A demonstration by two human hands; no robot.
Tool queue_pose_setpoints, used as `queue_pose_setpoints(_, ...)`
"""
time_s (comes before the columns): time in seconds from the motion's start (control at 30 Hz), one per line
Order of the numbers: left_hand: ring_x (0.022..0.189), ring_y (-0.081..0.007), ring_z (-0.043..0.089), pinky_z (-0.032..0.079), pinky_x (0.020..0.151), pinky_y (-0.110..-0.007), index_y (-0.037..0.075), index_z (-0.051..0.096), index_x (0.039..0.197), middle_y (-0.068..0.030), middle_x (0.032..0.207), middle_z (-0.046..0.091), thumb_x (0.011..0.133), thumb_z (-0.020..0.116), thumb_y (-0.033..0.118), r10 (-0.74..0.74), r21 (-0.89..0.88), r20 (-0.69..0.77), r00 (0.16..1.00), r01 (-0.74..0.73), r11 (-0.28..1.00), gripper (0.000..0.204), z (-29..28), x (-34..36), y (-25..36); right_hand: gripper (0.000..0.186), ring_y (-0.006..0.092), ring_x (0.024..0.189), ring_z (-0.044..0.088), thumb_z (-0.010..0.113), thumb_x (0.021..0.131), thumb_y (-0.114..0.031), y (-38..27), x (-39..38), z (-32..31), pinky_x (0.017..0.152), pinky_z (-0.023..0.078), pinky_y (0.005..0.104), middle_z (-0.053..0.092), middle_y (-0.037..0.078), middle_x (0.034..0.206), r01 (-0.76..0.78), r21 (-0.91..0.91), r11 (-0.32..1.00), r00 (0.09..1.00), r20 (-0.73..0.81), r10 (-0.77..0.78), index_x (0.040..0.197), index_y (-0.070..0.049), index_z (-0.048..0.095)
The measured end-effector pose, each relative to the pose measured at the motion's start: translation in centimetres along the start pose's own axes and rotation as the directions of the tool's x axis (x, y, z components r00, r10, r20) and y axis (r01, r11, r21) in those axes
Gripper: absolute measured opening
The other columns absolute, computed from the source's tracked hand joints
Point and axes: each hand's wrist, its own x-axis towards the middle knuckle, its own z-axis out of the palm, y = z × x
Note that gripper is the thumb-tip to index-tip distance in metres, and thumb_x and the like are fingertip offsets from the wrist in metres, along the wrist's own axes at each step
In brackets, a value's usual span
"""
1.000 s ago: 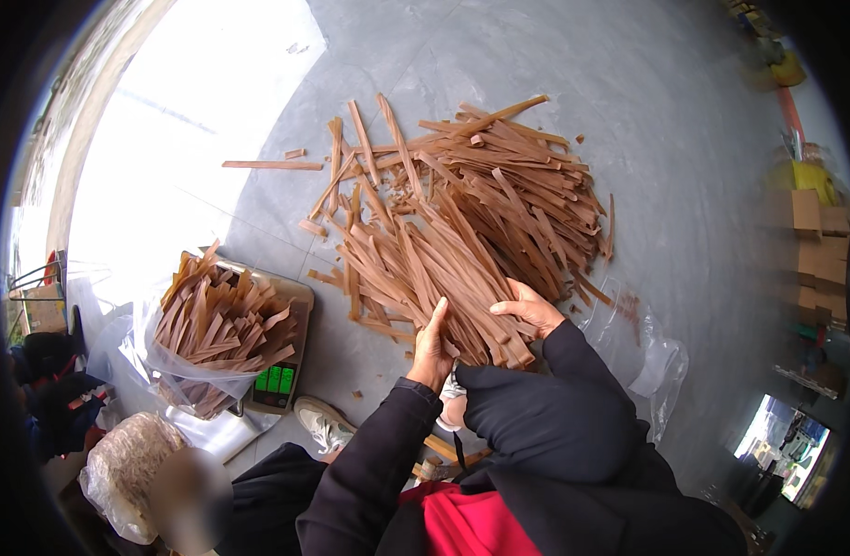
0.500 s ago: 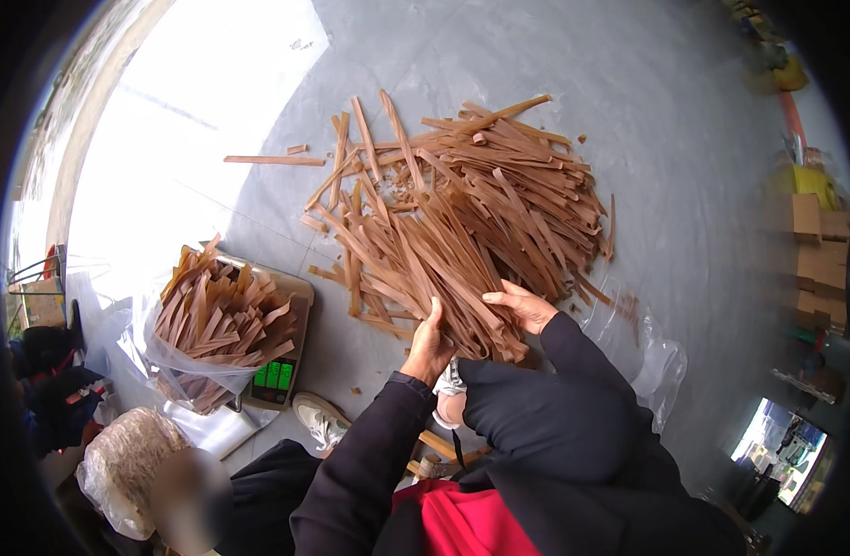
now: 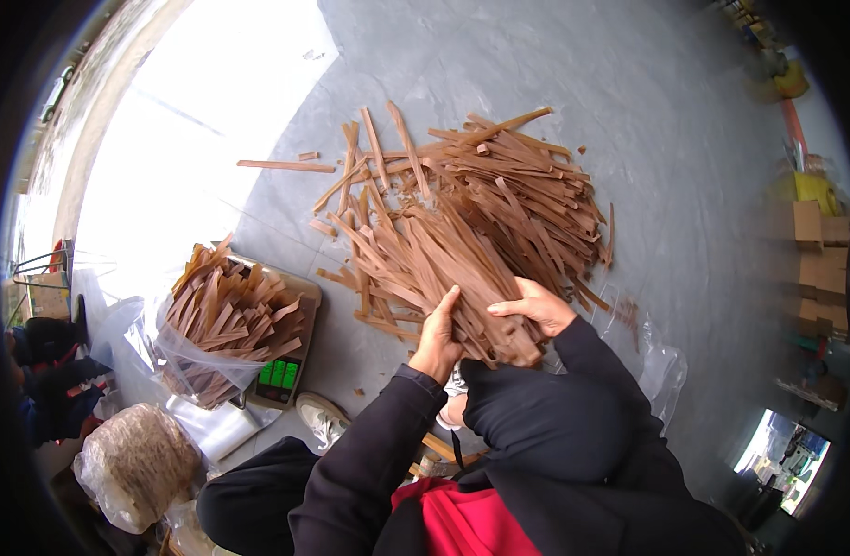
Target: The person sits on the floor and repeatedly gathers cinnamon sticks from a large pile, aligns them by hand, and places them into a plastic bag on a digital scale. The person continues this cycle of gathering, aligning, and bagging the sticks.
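Many brown strips [image 3: 545, 206] on grey floor [image 3: 685, 185], bright patch [image 3: 212, 111], cardboard boxes [image 3: 822, 267]

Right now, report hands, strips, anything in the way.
Left hand and right hand gripping brown strip bundle from either side. Loose strips beyond. No obstruction seen.

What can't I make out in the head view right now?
All in the head view:
Most fingers of the left hand and right hand: hidden behind the strip bundle.
The bundle's underside: hidden by its upper strips.
Much of the scale: covered by the filled clear bag.
Red garment: cut off by the lower edge.
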Motion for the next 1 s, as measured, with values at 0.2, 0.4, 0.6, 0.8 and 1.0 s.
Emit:
queue_pose_setpoints(0.2, 0.115, -0.0309, 0.049, 0.040, 0.098, -0.049, 0.003, 0.038, 0.132, -0.0151, 0.128, 0.049, 0.091, 0.054, 0.039, -0.048, -0.085, 0.217, 0.975, 0.068, 0.994, 0.057, 0.9, -2.2, -3.4, 0.065, 0.0168, 0.107, 0.054, 0.076, 0.069, -0.009, -1.6, -3.2, -1.5, 0.095, 0.040, 0.0289, 0.057, 0.011, 0.118, 0.019, -0.184, 0.983, 1.000, 0.004, -0.018, 0.125, 0.004, 0.046)
queue_pose_setpoints(0.4, 0.121, -0.0339, 0.044, 0.036, 0.101, -0.053, 0.006, 0.036, 0.135, -0.0160, 0.134, 0.044, 0.093, 0.045, 0.044, -0.058, -0.067, 0.221, 0.974, 0.075, 0.995, 0.057, 0.3, -3.4, -3.8, 0.065, 0.0169, 0.106, 0.054, 0.076, 0.068, -0.008, -1.8, -3.9, -0.8, 0.095, 0.040, 0.0287, 0.058, 0.011, 0.116, -0.047, -0.100, 0.994, 0.998, 0.031, 0.051, 0.125, 0.004, 0.046)
queue_pose_setpoints(0.6, 0.122, -0.0335, 0.043, 0.034, 0.102, -0.052, 0.004, 0.035, 0.135, -0.0158, 0.135, 0.043, 0.095, 0.039, 0.044, -0.054, -0.096, 0.079, 0.995, 0.061, 0.993, 0.056, 0.9, -3.9, -3.6, 0.067, 0.0173, 0.108, 0.053, 0.075, 0.070, -0.009, -0.3, -2.7, -1.2, 0.095, 0.040, 0.0302, 0.056, 0.012, 0.119, -0.062, -0.160, 0.985, 0.997, 0.031, 0.068, 0.127, 0.004, 0.044)
queue_pose_setpoints(0.8, 0.111, -0.0321, 0.052, 0.041, 0.097, -0.050, 0.003, 0.047, 0.123, -0.0145, 0.121, 0.055, 0.094, 0.047, 0.025, -0.033, -0.066, 0.045, 0.998, 0.035, 0.997, 0.036, -1.5, -1.1, -3.3, 0.068, 0.0191, 0.107, 0.054, 0.078, 0.070, -0.013, 0.2, -0.5, -1.6, 0.094, 0.041, 0.0299, 0.057, 0.014, 0.117, -0.149, -0.186, 0.971, 0.980, 0.100, 0.170, 0.126, 0.006, 0.044)
queue_pose_setpoints(1.0, 0.109, -0.0314, 0.053, 0.042, 0.096, -0.049, 0.003, 0.047, 0.124, -0.0143, 0.119, 0.055, 0.085, 0.061, 0.037, 0.011, -0.121, 0.167, 0.986, 0.009, 0.993, 0.054, -2.0, -1.0, -1.9, 0.062, 0.0157, 0.104, 0.054, 0.076, 0.074, -0.017, 1.6, 3.9, -3.0, 0.089, 0.044, 0.0289, 0.056, 0.011, 0.115, -0.300, -0.164, 0.940, 0.918, 0.219, 0.331, 0.123, 0.005, 0.044)
